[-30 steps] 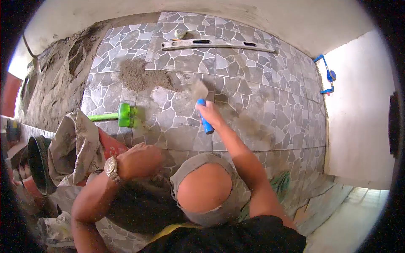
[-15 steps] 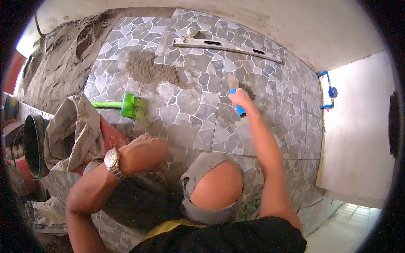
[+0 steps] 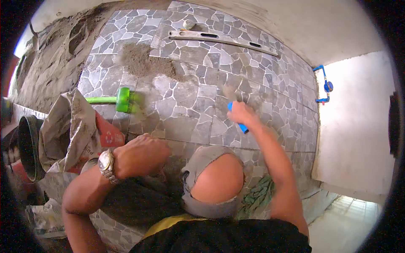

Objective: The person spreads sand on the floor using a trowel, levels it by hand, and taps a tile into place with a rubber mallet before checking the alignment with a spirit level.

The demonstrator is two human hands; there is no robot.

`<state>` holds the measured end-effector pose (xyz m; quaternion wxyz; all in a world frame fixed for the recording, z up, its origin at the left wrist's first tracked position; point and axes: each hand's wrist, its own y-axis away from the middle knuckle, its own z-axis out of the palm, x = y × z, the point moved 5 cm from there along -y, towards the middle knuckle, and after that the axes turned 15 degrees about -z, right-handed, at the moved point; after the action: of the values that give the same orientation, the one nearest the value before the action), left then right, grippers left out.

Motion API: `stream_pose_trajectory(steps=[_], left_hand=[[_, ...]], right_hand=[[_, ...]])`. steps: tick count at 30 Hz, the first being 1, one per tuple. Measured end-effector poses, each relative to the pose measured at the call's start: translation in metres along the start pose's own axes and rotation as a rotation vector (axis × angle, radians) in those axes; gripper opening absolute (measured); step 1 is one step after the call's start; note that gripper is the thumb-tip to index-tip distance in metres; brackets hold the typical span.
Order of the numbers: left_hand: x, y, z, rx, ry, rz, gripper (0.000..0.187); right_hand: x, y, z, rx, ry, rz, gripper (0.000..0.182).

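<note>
My right hand (image 3: 241,114) is closed round the blue handle of a trowel (image 3: 244,128). Its light blade, smeared by motion, points up and away over the stone-patterned floor tiles (image 3: 177,99). Near my bent knee is my left hand (image 3: 143,155), its fingers curled under with the tips hidden; anything inside it is out of sight. A steel watch (image 3: 105,161) circles the left wrist. Beyond that hand lies a green mallet (image 3: 122,100), apart from it. Loose grey mortar powder (image 3: 147,62) forms a patch on the tiles farther off.
A long metal level (image 3: 223,41) lies across the far tiles, with a small round pale object (image 3: 188,24) behind it. Sand (image 3: 55,59) fills the far left. At left stand a cement sack (image 3: 67,130) and a black bucket (image 3: 28,147). Blue pipework (image 3: 328,86) sticks out from the right wall.
My right hand has drawn the trowel slightly back toward me, and its handle has tilted. My left hand stays curled in nearly the same place. The view has shifted a little.
</note>
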<state>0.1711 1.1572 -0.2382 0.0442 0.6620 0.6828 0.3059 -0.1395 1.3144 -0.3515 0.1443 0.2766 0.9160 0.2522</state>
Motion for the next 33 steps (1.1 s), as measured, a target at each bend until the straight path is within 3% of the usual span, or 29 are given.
stream_pose_trajectory(steps=[3, 6, 8, 10, 12, 15, 16, 19, 21, 23, 24, 25, 27, 30, 33], left_hand=[[0.000, 0.001, -0.003, 0.003, 0.010, 0.022, 0.020], [0.006, 0.006, -0.017, -0.057, 0.049, 0.016, 0.023], [0.008, 0.004, -0.025, -0.137, 0.017, 0.008, 0.023], [0.025, 0.006, -0.043, -0.035, 0.092, 0.002, 0.021], [0.030, 0.003, -0.039, -0.031, 0.081, 0.022, 0.020], [0.016, -0.006, -0.018, -0.064, 0.049, 0.023, 0.019], [0.017, -0.007, -0.018, -0.112, 0.027, 0.005, 0.019], [0.017, -0.005, -0.029, -0.150, -0.006, -0.095, 0.017], [0.011, 0.005, -0.031, -0.101, 0.008, -0.177, 0.016], [-0.017, 0.009, -0.011, -0.104, 0.037, -0.203, 0.017], [-0.028, 0.011, -0.002, -0.120, 0.054, -0.200, 0.018], [-0.028, 0.012, -0.008, -0.063, 0.102, -0.215, 0.019], [-0.024, 0.014, -0.024, 0.054, 0.193, -0.241, 0.020], [-0.030, -0.002, -0.021, -0.098, 0.136, -0.356, 0.023], [-0.027, -0.016, -0.022, 0.010, 0.185, -0.236, 0.026]], right_hand=[[-0.001, 0.026, -0.002, -0.162, -0.015, -0.117, 0.044], [0.016, 0.038, 0.022, 0.164, -0.766, 0.133, 0.041], [0.047, 0.001, 0.084, 0.498, -1.169, 0.169, 0.040], [0.063, -0.045, 0.133, 0.668, -1.182, 0.217, 0.028], [0.038, -0.083, 0.141, 0.700, -1.120, 0.194, 0.031], [-0.025, -0.119, 0.112, 0.537, -1.084, -0.036, 0.037], [-0.049, -0.112, 0.092, 0.332, -1.098, -0.185, 0.045], [-0.064, -0.083, 0.047, 0.561, -1.108, -0.103, 0.048], [-0.016, -0.099, 0.063, 0.662, -1.033, -0.026, 0.049], [0.061, -0.092, 0.069, 0.661, -0.683, 0.174, 0.053], [0.103, -0.083, 0.062, 0.435, -0.712, 0.208, 0.053], [0.147, -0.069, 0.058, 0.690, -0.494, 0.262, 0.051], [0.228, -0.041, 0.046, 0.587, -0.481, 0.402, 0.051], [0.321, -0.014, 0.041, 0.447, -0.269, 0.486, 0.049], [0.361, -0.005, 0.033, 0.454, -0.147, 0.495, 0.048]])
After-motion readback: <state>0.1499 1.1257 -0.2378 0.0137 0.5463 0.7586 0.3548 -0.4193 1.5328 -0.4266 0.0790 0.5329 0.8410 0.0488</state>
